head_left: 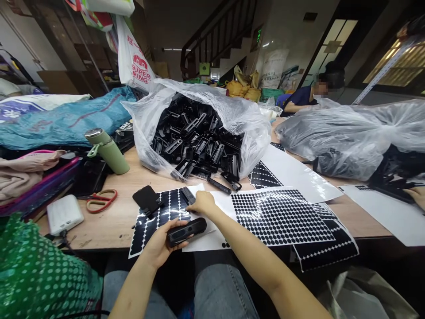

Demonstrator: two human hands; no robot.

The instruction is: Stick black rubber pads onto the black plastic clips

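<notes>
My left hand (162, 244) is wrapped round a long black plastic part (186, 231) just above my lap at the table's near edge. My right hand (202, 203) rests with fingers curled on a white sheet of black round stickers (159, 217), its fingertips at the sheet's top edge beside another black part (187, 195). A second sticker sheet (282, 216), densely dotted, lies right of my right forearm. Behind the sheets a clear plastic bag (232, 110) spills many black plastic parts (195, 141) onto the wooden table (113, 221).
A green bottle (108, 151), red-handled scissors (99, 200), a white power bank (64, 214) and a black phone (146, 199) lie to the left. Another filled plastic bag (348, 137) sits right. A person (308, 95) sits at the far end; another hand (417, 195) shows at the right edge.
</notes>
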